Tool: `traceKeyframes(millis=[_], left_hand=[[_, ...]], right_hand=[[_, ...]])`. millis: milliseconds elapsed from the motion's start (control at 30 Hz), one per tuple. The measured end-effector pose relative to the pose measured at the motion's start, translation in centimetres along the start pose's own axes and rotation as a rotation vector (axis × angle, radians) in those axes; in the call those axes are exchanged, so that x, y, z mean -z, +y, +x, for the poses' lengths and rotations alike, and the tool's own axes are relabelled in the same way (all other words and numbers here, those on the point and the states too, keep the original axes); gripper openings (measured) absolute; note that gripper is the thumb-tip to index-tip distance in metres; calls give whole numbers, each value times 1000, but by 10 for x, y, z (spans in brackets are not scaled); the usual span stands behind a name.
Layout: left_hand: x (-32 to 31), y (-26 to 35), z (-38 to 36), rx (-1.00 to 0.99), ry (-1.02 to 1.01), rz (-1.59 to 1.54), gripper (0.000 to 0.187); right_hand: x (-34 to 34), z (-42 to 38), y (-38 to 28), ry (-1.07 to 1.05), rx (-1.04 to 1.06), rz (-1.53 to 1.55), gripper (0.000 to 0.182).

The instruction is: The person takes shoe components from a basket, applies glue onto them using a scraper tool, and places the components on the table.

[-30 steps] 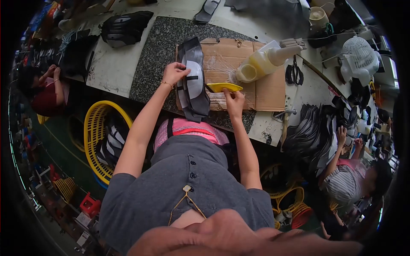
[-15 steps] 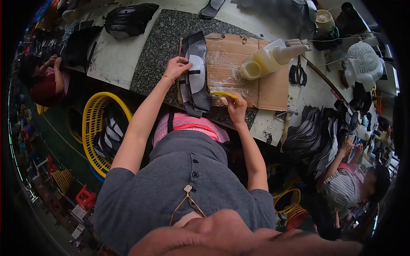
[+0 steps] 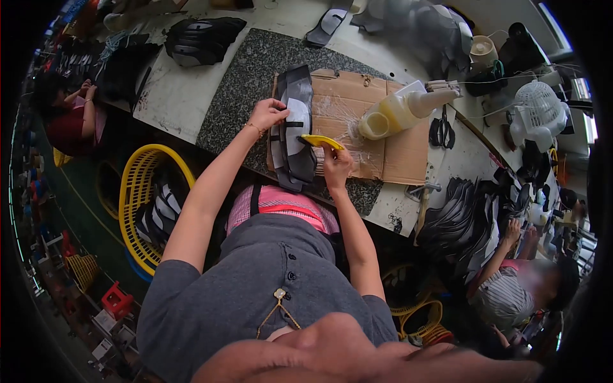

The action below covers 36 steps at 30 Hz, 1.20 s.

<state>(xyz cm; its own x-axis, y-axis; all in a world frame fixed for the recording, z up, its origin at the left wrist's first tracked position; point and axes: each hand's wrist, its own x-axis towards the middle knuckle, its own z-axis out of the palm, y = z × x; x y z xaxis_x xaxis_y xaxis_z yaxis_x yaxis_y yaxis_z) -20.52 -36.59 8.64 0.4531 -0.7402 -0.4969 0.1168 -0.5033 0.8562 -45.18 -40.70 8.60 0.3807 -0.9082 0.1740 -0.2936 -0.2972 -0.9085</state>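
Note:
A stack of long dark shoe-upper pieces (image 3: 299, 163) lies on the cardboard sheet in front of me. On top is a pale grey-white patch (image 3: 295, 115) with a short black strip across it. My left hand (image 3: 268, 113) is closed at the patch's left edge, thumb and fingertips together on it. My right hand (image 3: 337, 167) grips a flat yellow brush (image 3: 323, 141), its dark tip over the patch's lower right edge. Bristles are too small to make out clearly. A translucent bottle of yellowish liquid (image 3: 389, 115) lies tilted on the cardboard (image 3: 402, 156), right of the pieces.
Scissors (image 3: 442, 131) lie right of the cardboard, on the white table. A dark stack (image 3: 203, 41) sits at back left, more dark pieces (image 3: 456, 214) at right. A yellow basket (image 3: 131, 191) with pieces stands at lower left. People work on both sides.
My right hand has moved left with the yellow brush, bringing its tip from beside the pieces onto the patch's edge. My left hand stays at the patch. The view has shifted slightly.

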Motion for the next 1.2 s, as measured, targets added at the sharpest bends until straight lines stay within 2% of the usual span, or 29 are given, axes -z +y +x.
traceKeyframes(millis=[67,167,200,267,367,467,500,633,767,867,967,1000,1067,1133,1167,1200], left_hand=[[3,2,5,17,-45,6,24],[6,7,14,118,-66,-27,24],[9,5,16,123,-95,-62,27],[9,4,18,144,-133,-140,30],[5,6,24,194,-116,-123,36],[3,15,19,182,-83,-21,39],[1,16,16,178,-71,23,41],[-8,10,12,-112,100,404,40],[-11,5,12,17,120,315,38],[-3,-7,4,61,-27,-171,42],[2,-31,-14,62,-132,-515,46],[2,-42,-22,57,-165,-657,47],[0,-43,-42,4,-157,-700,47],[-2,-29,-65,-34,-109,-744,41],[0,-29,-75,-11,-174,-734,39],[3,-30,-83,8,-237,-725,37]], right_hand=[[-13,18,-20,125,14,-27,12],[-8,21,-46,-45,388,-262,23],[-5,17,-47,-157,443,-279,31],[-4,17,-47,-194,422,-269,21],[-13,44,-43,-7,154,-202,10],[-29,69,-11,75,71,-434,15],[-30,72,-8,115,73,-428,18],[-16,69,5,270,-32,-261,18],[5,50,1,291,-146,-41,18],[14,40,2,290,-163,76,18],[19,38,-7,266,-234,153,15],[17,40,-10,214,-197,102,15],[6,52,-26,112,-128,1,15],[-14,67,-29,-22,106,-166,14],[-20,70,-32,-93,229,-245,14],[-20,72,-36,-138,203,-286,15]])
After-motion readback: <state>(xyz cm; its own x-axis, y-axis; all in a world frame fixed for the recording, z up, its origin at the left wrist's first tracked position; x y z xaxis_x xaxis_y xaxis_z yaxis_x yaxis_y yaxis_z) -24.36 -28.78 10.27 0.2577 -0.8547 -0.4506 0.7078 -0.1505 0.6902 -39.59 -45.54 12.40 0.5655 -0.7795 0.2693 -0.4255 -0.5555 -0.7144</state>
